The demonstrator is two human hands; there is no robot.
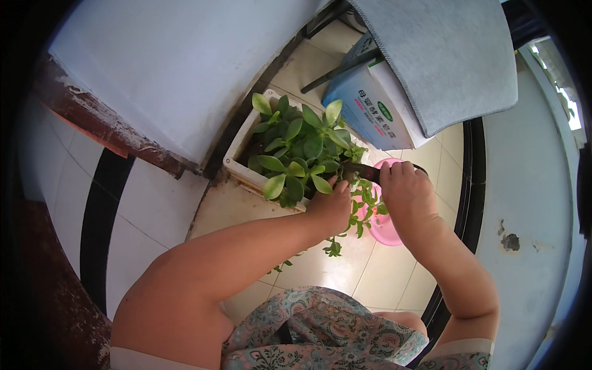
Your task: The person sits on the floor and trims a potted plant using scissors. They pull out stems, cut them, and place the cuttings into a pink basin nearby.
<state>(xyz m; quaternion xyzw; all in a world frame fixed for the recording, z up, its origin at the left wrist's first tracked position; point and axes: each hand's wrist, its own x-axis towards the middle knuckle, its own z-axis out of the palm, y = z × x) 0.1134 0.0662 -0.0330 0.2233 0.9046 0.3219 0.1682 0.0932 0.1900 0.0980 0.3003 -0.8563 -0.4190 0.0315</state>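
A leafy green potted plant [296,148] with thick oval leaves fills a white rectangular planter [233,161] on the floor. At the planter's near right corner, my left hand [331,208] is closed among the stems; leaves and fingers hide what it grips. My right hand [407,188] wraps round a dark, narrow hand tool [364,171], whose tip points left into the foliage close to my left fingertips. The tool's exact kind is not clear. Thin trailing stems [365,209] with small leaves hang between my hands. Behind them is a pink round basin [385,229].
A blue and white box [370,108] stands beyond the planter, partly under a grey cloth-covered seat [444,61]. A white wall corner [166,80] rises at left; another wall [518,203] with a chipped patch stands at right. Beige tiles [333,277] cover the floor.
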